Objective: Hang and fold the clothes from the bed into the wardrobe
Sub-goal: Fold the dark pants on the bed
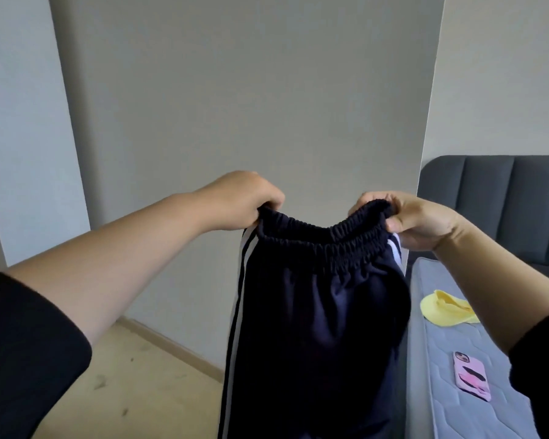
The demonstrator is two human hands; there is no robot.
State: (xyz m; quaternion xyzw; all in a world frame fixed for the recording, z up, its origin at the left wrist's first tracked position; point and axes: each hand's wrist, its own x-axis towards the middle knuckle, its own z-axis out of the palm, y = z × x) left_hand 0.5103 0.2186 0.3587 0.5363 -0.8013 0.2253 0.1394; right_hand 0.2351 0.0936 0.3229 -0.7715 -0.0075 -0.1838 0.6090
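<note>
Dark navy track pants with white side stripes hang in the air in front of me, their legs running out of the bottom of the frame. My left hand grips the left end of the elastic waistband. At the waistband's right end, my right hand pinches the fabric. A yellow garment lies on the bed at the right. The wardrobe is not in view.
A pink phone lies on the bare quilted mattress near its edge. The dark grey padded headboard stands at the right. A plain grey wall faces me, with beige floor at the lower left.
</note>
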